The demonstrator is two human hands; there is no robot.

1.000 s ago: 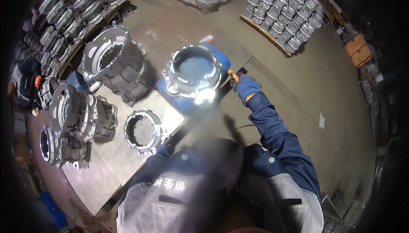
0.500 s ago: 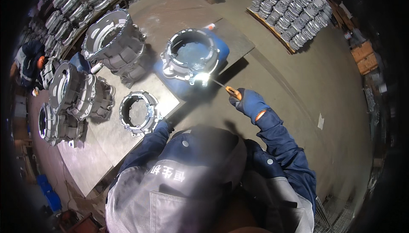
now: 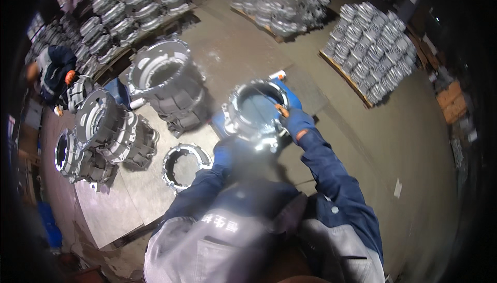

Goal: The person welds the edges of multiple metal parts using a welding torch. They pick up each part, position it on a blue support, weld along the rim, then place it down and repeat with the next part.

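- Your right grip [image 3: 296, 122] is wrapped around the orange-handled tool [image 3: 282, 110]; the ring housing [image 3: 242, 125] sits just left of that grip.
- Your left grip [image 3: 222, 156] is below-left of the housing (its fingers blur, so I can't tell open from closed).
- Pushing one-sidedly could slide the housing on its blue support [image 3: 294, 94].
- Over-pressing might make the tool skid and gouge the rim.

Navy sleeves [image 3: 331, 164], grey jacket panels [image 3: 222, 262], blue gloves [image 3: 299, 121], orange cuff edge [image 3: 302, 134], white lettering [image 3: 232, 226]
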